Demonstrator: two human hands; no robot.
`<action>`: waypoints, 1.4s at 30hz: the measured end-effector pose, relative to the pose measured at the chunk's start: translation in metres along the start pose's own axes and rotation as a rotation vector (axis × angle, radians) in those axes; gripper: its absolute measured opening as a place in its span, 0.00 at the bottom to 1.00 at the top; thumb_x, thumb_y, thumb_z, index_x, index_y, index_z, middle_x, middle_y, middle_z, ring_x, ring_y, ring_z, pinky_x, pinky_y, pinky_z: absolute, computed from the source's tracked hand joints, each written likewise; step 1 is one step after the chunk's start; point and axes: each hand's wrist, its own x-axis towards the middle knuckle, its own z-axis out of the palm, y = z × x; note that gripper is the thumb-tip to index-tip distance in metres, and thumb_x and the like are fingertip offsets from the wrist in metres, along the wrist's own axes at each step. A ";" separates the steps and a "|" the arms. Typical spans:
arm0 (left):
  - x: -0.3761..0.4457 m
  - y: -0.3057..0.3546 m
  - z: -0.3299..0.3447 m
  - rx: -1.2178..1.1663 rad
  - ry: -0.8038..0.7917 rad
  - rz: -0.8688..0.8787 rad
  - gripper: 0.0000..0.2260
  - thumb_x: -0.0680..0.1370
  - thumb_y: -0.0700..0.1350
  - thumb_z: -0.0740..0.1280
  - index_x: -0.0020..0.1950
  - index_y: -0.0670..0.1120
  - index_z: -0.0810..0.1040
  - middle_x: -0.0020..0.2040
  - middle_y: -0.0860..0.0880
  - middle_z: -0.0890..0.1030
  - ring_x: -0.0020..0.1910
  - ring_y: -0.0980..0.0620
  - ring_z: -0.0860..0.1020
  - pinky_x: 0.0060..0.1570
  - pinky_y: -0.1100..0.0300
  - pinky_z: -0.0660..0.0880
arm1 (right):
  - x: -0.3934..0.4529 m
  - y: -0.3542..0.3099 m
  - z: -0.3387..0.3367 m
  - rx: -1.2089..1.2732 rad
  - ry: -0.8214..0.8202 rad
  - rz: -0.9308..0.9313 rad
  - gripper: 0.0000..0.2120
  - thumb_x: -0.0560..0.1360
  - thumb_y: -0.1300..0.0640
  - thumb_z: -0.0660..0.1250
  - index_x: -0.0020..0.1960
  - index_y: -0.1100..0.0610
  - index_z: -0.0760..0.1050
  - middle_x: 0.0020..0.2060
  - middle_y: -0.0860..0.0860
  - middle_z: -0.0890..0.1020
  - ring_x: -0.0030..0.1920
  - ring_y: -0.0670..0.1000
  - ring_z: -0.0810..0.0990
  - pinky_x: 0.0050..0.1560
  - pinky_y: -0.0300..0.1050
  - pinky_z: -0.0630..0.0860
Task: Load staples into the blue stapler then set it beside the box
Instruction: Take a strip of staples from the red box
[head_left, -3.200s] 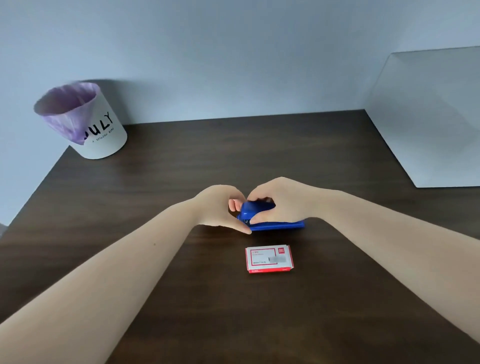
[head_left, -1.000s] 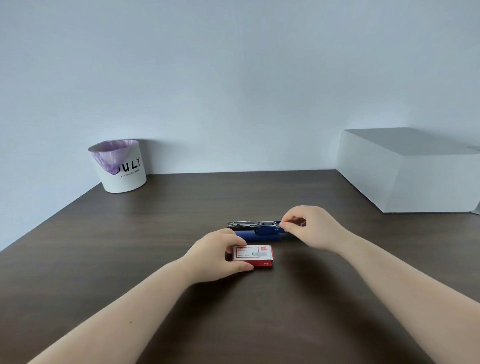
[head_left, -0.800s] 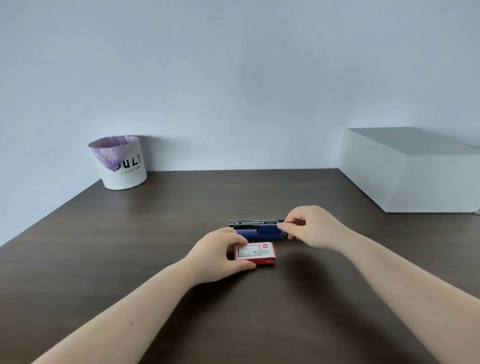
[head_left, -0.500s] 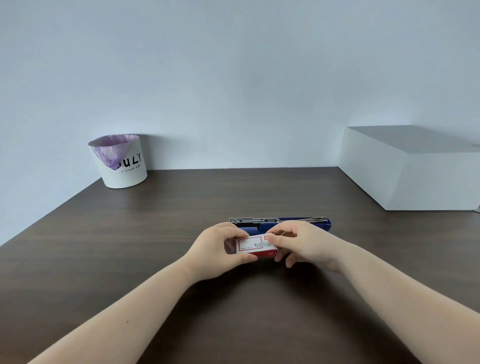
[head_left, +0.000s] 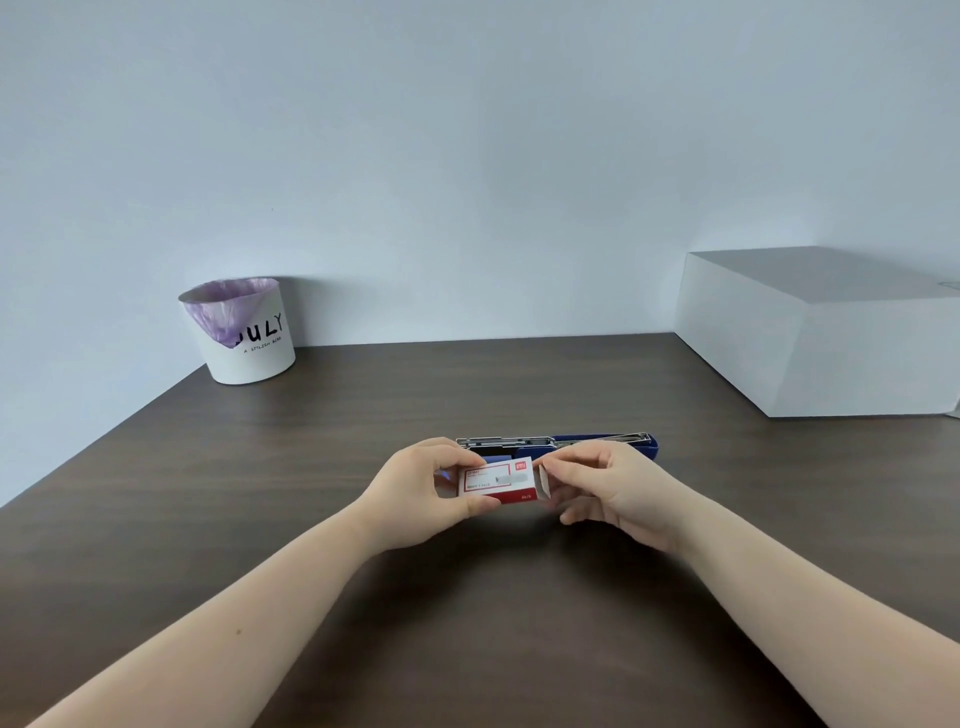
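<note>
From the head camera, the person's two bare forearms are reaching out over a dark wood-grain counter (head_left: 218, 519). The left hand (head_left: 415, 493) is gripping the left end of a small red-and-white staple box (head_left: 498, 480), thumb below and fingers over the top, holding it just off the counter. The right hand (head_left: 613, 488) is pinching the small end flap (head_left: 543, 480) at the box's right end between thumb and forefinger, and that flap is standing open.

Just behind the hands, the blue stapler (head_left: 602, 446) is lying on the counter, folded out flat, with its metal staple channel facing up. Both hands and the staple box are standing between the camera and the stapler's middle, hiding part of it.

Well off to the right, against the pale wall, a large plain white box (head_left: 821, 338) is sitting on the counter, well apart from the stapler. At the far left corner a white bin (head_left: 249, 343) lined with a purple bag is standing upright; its side is reading "JULY", the first letter half covered by the bag, with "A STYLISH" and a further word too small to make out beneath. The print on the staple box is too small to read.
</note>
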 end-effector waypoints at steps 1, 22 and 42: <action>0.000 -0.001 -0.001 0.003 -0.002 -0.004 0.17 0.67 0.51 0.75 0.55 0.48 0.81 0.45 0.64 0.75 0.50 0.56 0.78 0.56 0.59 0.76 | -0.001 0.000 0.002 -0.010 0.012 -0.008 0.11 0.76 0.56 0.67 0.54 0.61 0.80 0.47 0.60 0.84 0.39 0.49 0.82 0.35 0.41 0.80; 0.029 0.042 -0.022 -0.109 -0.020 -0.049 0.16 0.65 0.50 0.77 0.51 0.54 0.80 0.49 0.58 0.83 0.48 0.62 0.82 0.53 0.59 0.80 | 0.005 0.009 -0.005 0.203 0.146 0.014 0.07 0.75 0.68 0.65 0.52 0.67 0.78 0.49 0.61 0.84 0.44 0.55 0.84 0.42 0.45 0.84; 0.024 0.025 -0.017 -0.251 0.013 -0.166 0.17 0.65 0.45 0.77 0.53 0.51 0.80 0.49 0.54 0.85 0.47 0.61 0.83 0.53 0.65 0.78 | -0.001 0.001 -0.013 -0.673 0.314 -0.346 0.10 0.74 0.57 0.69 0.55 0.50 0.78 0.52 0.44 0.74 0.51 0.44 0.74 0.44 0.28 0.69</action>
